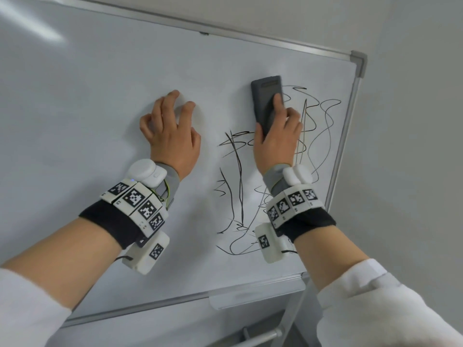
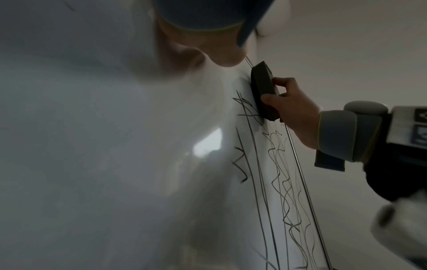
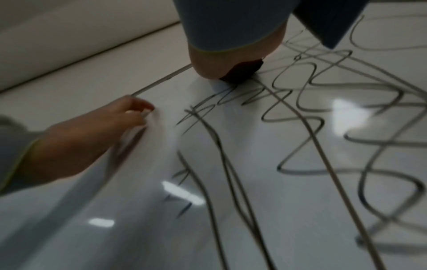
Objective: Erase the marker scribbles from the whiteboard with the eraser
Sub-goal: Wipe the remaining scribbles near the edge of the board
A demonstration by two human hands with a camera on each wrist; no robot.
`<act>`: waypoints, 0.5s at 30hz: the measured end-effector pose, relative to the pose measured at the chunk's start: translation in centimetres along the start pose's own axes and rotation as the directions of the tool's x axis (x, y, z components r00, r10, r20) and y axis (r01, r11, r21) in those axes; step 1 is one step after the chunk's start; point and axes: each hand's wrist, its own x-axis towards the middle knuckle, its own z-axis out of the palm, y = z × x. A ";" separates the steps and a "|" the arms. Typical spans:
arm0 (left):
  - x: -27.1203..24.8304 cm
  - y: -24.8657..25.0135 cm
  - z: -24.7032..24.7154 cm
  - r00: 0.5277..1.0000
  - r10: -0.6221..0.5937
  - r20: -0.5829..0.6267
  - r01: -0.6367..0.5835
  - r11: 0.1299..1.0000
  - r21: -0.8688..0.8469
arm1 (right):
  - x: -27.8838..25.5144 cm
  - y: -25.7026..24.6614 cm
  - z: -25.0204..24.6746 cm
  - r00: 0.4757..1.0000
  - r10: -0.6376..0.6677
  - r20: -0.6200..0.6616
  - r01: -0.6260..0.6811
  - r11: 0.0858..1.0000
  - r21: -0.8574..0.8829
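- Up near the top right of the whiteboard (image 1: 125, 96), the right hand (image 1: 276, 139) grips the dark grey eraser (image 1: 266, 101), thumb on its left edge, one finger laid across its back and the rest curled at its right edge
- From the left wrist view the eraser lies flat against the board, its lower end touching the top of the scribbles
- Black marker scribbles (image 1: 238, 196) fill the board's right part, from beside the eraser down to near the bottom frame, some running behind the right wrist; a bare patch lies just under the eraser's left side
- Left of the scribbles, the left hand (image 1: 172, 136) rests on bare board, fingers bent with the tips touching the surface and holding nothing
- Both wrists wear white camera units with black-and-white markers (image 1: 136, 196) over dark bands, above white sleeves (image 1: 375, 309)
- Along the lower frame sits a pale tray (image 1: 255, 294), and a plain grey wall (image 1: 413, 171) lies beyond the board's right edge
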 end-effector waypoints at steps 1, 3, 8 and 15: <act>0.0 0.0 0.0 1.000 0.000 0.004 0.000 1.000 0.004 | -1.2 -0.4 0.4 0.999 -0.047 0.024 0.046 0.999 0.015; -0.2 0.0 0.0 1.000 0.004 0.017 -0.004 1.000 -0.001 | -3.4 -1.1 1.0 0.989 -0.124 0.083 0.122 0.992 0.031; -1.2 0.0 0.0 0.999 0.015 0.035 -0.015 1.000 -0.020 | -4.0 -0.7 0.5 0.978 -0.180 0.104 0.177 0.984 0.030; -2.1 -0.1 -0.4 0.999 0.029 0.033 -0.029 1.000 0.005 | -4.0 -0.3 0.3 0.999 -0.032 0.017 0.030 0.995 0.100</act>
